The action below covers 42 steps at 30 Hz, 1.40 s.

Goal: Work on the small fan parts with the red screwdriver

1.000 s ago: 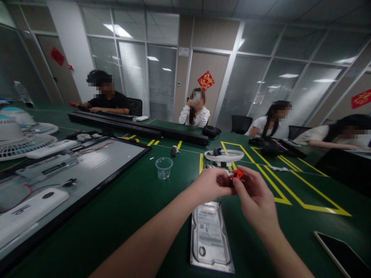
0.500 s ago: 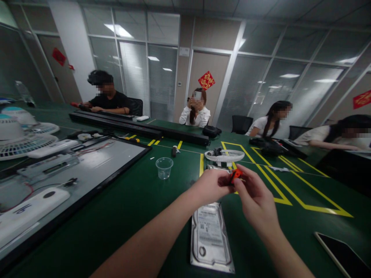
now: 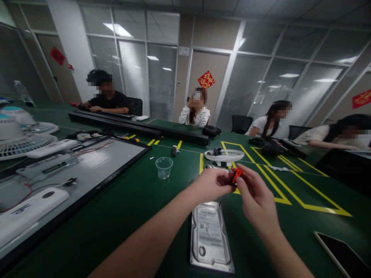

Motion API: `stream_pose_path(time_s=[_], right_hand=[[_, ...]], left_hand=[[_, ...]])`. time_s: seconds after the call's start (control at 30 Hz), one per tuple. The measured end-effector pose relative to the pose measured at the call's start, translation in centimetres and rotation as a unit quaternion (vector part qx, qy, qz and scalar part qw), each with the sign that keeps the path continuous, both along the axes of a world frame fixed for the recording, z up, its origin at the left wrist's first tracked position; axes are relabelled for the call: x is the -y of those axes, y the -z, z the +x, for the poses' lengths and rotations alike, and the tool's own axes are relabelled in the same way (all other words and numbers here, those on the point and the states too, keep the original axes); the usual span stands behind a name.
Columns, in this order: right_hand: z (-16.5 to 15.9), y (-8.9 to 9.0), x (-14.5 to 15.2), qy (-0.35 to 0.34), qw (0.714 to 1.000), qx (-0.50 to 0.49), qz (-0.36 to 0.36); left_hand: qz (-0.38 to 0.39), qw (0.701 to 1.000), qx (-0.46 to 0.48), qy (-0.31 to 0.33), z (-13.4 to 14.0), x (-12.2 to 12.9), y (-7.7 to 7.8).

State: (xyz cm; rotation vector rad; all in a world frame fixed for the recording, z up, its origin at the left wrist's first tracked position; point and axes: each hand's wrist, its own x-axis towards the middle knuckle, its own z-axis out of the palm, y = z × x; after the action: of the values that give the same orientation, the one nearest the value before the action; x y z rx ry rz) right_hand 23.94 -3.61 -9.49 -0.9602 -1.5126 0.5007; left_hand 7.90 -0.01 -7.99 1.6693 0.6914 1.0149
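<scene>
Between both hands is a small red-orange and black object [image 3: 237, 176], whose exact kind I cannot make out. My left hand [image 3: 213, 185] grips it from the left with curled fingers. From the other side my right hand [image 3: 257, 191] pinches it between thumb and fingers. Below the hands a silver hard drive [image 3: 210, 237] lies flat on the green table, its label facing up. Another silver item [image 3: 216, 167], mostly hidden by the hands, lies just beyond them. A white round fan grille [image 3: 227, 155] sits behind it.
A clear plastic cup [image 3: 164, 168] stands left of my hands. A large black-framed panel [image 3: 116, 154] with parts on it fills the left side. A phone [image 3: 342, 253] lies at the lower right. Long black bars [image 3: 179, 134] cross the table. Several people sit opposite.
The red-orange object has turned slightly in my fingers, and more of its red side shows. Both hands stay in nearly the same place.
</scene>
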Motion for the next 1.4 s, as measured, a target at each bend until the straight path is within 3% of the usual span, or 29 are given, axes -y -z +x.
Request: stream_pose_path(time_s=[0.13, 0.3, 0.47, 0.63, 0.8, 1.0, 1.2, 1.4], right_hand=[[0.03, 0.11, 0.00, 0.029, 0.999, 0.024, 0.013], [-0.04, 0.02, 0.18, -0.011, 1.000, 0.002, 0.002], [-0.06, 0.10, 0.15, 0.021, 0.999, 0.022, 0.017], [-0.07, 0.05, 0.14, 0.006, 1.000, 0.003, 0.004], [-0.17, 0.10, 0.14, 0.019, 1.000, 0.011, 0.014], [-0.12, 0.23, 0.13, -0.008, 1.000, -0.007, 0.000], [-0.04, 0.12, 0.12, 0.035, 0.999, 0.002, 0.014], [-0.04, -0.07, 0.27, 0.002, 1.000, -0.007, 0.003]], left_hand=[[0.006, 1.000, -0.006, -0.017, -0.01, -0.15, 0.25], [0.040, 0.999, -0.012, 0.014, -0.17, -0.12, 0.11], [0.025, 0.999, -0.014, -0.019, -0.14, -0.03, 0.10], [0.029, 0.999, -0.012, 0.017, -0.23, 0.16, -0.23], [0.025, 0.999, -0.018, -0.022, -0.32, 0.01, -0.07], [0.045, 0.999, -0.014, 0.016, -0.29, 0.00, 0.04], [0.023, 1.000, 0.007, -0.008, 0.00, -0.10, 0.32], [0.019, 1.000, 0.011, 0.020, -0.05, -0.29, 0.37]])
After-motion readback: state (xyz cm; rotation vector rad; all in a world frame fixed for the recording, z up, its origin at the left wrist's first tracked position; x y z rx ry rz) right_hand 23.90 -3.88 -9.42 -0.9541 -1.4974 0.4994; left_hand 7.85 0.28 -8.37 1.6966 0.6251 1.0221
